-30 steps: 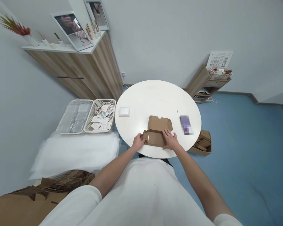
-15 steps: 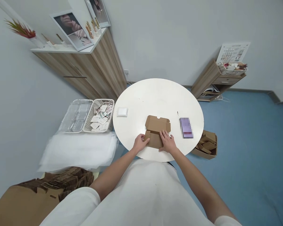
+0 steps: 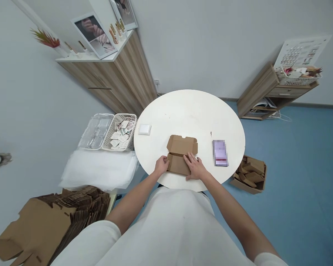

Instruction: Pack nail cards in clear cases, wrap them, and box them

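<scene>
A brown cardboard box (image 3: 182, 145), partly folded, lies on the round white table (image 3: 194, 107) with its notched lid spread away from me. At the box's left side, my left hand (image 3: 161, 165) pinches the cardboard edge between thumb and fingers. My right hand (image 3: 195, 168) rests on the box's right side with fingers spread, the fingertips on the cardboard near the lid crease. Right of the box lies a purple, blurred-out item (image 3: 220, 153). A small white packet (image 3: 144, 129) sits near the table's left edge.
Left of the table are a white basket of paper cards (image 3: 121, 133), clear plastic trays (image 3: 96, 129) and white sheets (image 3: 100, 166). Flat cardboard blanks (image 3: 41, 225) are stacked at lower left. A carton of folded boxes (image 3: 249, 175) stands on the floor at right.
The left side flap of the box, which lay folded inward, now stands at the edge under my left hand. My right hand stays on the right side. The camera view has shifted slightly.
</scene>
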The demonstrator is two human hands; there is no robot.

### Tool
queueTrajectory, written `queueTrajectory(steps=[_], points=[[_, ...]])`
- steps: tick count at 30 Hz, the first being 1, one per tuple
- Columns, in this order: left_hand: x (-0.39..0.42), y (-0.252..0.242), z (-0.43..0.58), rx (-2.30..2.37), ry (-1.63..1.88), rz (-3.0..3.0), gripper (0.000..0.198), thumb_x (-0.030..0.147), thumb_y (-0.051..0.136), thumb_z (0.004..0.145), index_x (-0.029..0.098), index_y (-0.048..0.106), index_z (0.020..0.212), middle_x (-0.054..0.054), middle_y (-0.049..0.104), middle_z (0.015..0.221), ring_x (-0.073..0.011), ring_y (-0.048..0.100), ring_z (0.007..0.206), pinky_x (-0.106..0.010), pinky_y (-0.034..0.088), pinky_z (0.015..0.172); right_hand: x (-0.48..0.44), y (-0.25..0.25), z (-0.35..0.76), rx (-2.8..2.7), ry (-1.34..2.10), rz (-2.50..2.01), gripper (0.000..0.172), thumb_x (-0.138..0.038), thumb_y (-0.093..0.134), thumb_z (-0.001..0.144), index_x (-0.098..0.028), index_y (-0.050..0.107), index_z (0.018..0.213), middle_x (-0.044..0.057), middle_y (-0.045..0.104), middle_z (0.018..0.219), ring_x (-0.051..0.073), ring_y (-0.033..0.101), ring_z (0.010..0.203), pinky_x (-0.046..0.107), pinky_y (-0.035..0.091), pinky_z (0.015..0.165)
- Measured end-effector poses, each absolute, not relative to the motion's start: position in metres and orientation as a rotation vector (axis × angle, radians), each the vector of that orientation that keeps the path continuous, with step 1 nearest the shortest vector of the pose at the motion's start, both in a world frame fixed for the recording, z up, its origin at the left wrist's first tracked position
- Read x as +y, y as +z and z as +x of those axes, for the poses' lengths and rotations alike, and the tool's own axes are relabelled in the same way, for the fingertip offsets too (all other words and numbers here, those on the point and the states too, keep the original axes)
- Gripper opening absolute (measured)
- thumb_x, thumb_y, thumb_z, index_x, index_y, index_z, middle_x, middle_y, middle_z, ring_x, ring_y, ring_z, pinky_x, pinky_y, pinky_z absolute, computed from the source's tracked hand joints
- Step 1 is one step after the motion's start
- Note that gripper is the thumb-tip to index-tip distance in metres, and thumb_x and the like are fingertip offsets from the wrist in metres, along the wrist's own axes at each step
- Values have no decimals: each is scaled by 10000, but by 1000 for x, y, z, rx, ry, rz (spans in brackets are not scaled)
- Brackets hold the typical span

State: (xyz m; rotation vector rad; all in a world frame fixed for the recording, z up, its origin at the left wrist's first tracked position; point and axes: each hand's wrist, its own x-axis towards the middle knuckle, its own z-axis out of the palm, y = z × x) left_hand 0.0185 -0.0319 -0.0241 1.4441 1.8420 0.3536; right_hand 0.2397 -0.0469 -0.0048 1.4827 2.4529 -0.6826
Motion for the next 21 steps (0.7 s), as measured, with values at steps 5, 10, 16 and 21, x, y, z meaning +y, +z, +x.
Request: queueTrajectory(steps=[5, 10, 16, 21], points=[[-35, -23, 25, 1883, 283, 1467, 122, 174, 492, 745, 176, 532, 860, -23, 600, 760, -142, 558, 702, -232, 397, 605, -46, -6, 246, 2480, -640, 1451, 1206, -574, 679, 476, -192, -9, 1390, 145, -39, 1464, 318, -64, 1331, 501, 96, 1027], [-36, -14, 34, 1930, 222, 1512, 137, 147, 477, 745, 185, 514, 871, -31, 602, 805, -156, 554, 743, -232, 382, 599, -44, -4, 249, 2460, -623, 1428, 1158, -544, 670, 514, -198, -4, 1389, 136, -54, 1464, 301, -44, 1336, 503, 107, 1023], [-41, -4, 37, 1916, 212, 1519, 228, 224, 492, 770, 182, 507, 994, -47, 598, 868, -163, 565, 782, -249, 406, 655, -42, -3, 252, 2472, -639, 1427, 1146, -523, 673, 528, -199, -10, 1389, 138, -36, 1465, 304, -46, 1335, 501, 128, 1017], [-52, 11, 25, 1737, 227, 1639, 922, 473, 659, 616, 199, 171, 1348, -112, 455, 1189, -187, 562, 860, -280, 429, 725, -41, -2, 253, 2484, -655, 1415, 1139, -513, 665, 546, -193, -32, 1387, 139, 3, 1466, 289, -38, 1338, 495, 128, 1018]])
